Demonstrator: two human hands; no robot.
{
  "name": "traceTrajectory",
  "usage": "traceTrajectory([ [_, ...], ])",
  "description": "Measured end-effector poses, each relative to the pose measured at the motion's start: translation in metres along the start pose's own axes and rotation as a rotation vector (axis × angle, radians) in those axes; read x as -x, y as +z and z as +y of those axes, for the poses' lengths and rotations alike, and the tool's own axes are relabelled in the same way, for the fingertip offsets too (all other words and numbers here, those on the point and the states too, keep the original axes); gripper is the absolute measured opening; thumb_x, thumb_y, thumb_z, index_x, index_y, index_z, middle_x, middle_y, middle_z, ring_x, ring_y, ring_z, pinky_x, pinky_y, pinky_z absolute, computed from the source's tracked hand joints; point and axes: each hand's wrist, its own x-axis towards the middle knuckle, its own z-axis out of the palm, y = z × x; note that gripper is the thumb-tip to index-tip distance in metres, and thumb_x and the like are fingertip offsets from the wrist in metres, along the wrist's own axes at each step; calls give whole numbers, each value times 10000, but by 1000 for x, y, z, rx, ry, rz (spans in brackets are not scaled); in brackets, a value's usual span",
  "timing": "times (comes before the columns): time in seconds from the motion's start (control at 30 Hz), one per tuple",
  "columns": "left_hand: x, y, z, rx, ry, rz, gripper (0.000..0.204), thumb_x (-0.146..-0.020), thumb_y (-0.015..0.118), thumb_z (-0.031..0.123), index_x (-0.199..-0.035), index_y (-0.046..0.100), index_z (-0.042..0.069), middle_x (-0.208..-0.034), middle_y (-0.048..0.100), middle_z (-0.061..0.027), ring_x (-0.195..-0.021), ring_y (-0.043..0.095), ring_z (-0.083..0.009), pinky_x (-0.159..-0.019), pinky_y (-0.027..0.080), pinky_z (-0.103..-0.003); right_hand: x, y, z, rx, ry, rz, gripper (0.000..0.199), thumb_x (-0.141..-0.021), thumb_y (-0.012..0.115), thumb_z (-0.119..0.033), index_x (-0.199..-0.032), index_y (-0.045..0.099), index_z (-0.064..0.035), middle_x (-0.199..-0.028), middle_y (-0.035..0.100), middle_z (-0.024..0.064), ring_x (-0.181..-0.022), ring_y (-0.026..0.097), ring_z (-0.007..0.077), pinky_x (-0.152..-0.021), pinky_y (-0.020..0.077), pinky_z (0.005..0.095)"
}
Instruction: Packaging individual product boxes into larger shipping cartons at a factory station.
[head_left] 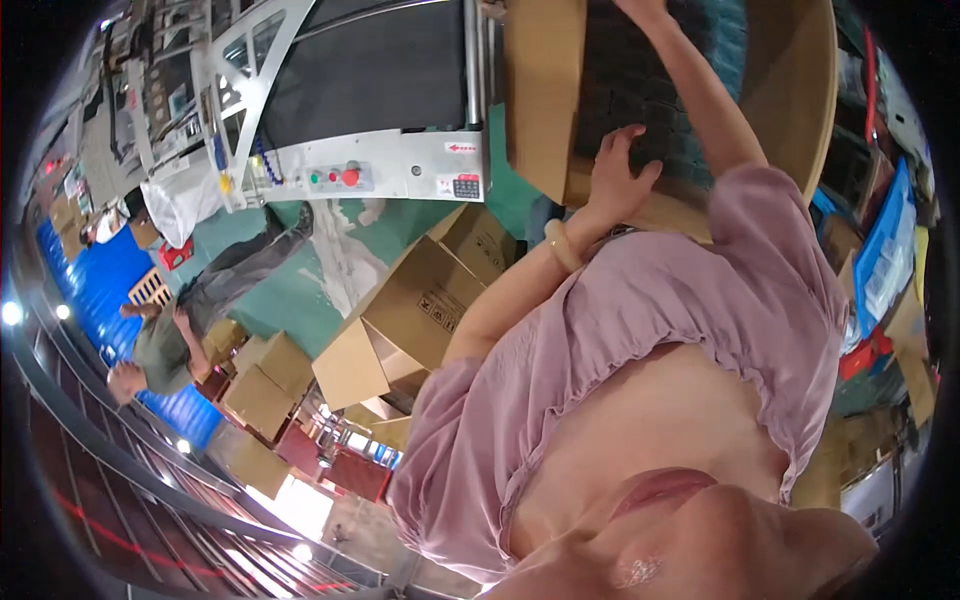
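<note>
A large open cardboard box [541, 95] stands in front of me. Inside it lie dark, closely packed pieces [655, 110] in rows; their kind cannot be made out. A bluish, shiny film-like strip [728, 55] runs along their right side. My left hand [622, 180], with a pale bangle at the wrist, is over the box's near left part. Its fingers are spread and bent, and nothing shows in them. My right arm stretches across the box to its far part. Of my right hand [643, 8] only the back part shows at the upper edge; its fingers are cut off.
Left of the box is a machine with a dark conveyor belt [370, 70] and a red button [351, 177]. Cardboard boxes [415, 310] stand on the green floor beside me. Farther left is another person [170, 345]. Blue crates or bags [890, 250] lie at right.
</note>
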Motion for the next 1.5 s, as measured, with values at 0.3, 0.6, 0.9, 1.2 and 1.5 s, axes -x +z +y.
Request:
traceTrajectory([
  [0.3, -51, 91, -116, -721, -361, -837, 469, -782, 551, 254, -1205, 452, 76, -1166, 498, -121, -1077, 474, -284, -889, 373, -427, 178, -138, 139, 834, 356, -680, 288, -771, 552, -260, -975, 602, -63, -939, 600, 187, -861, 554, 390, -765, 455, 433],
  [0.6, -86, 52, -184, -1806, -87, -1259, 434, -885, 396, 313, -1254, 455, 92, -1323, 402, -75, -1205, 375, -269, -954, 296, -515, 205, -56, 218, 804, -143, -701, 332, -760, 486, -112, -1063, 514, 23, -1035, 519, 221, -929, 500, 374, -818, 408, 459],
  [0.9, -101, 30, -189, -1016, -935, -335, 478, -944, 254, 306, -1349, 282, 54, -1402, 268, -60, -1281, 245, -242, -1051, 194, -377, 205, -58, 242, 904, -194, -690, 385, -790, 536, -171, -1097, 468, 52, -1034, 493, 267, -955, 465, 411, -846, 379, 475],
  [1.2, -91, 47, -129, 93, -952, 493, 468, -937, 275, 322, -1350, 294, 103, -1427, 216, -51, -1298, 225, -203, -1050, 198, -340, 178, -42, 233, 952, -93, -830, 527, -744, 598, -202, -1169, 417, 51, -1039, 471, 260, -971, 461, 386, -832, 391, 470],
  [1.5, -77, 102, -224, -527, -972, 40, 429, -937, 240, 263, -1329, 323, 111, -1409, 257, -56, -1276, 269, -195, -1039, 237, -338, 186, -37, 219, 920, -38, -748, 493, -761, 580, -190, -1153, 425, 66, -1117, 447, 280, -1036, 432, 414, -889, 359, 476],
])
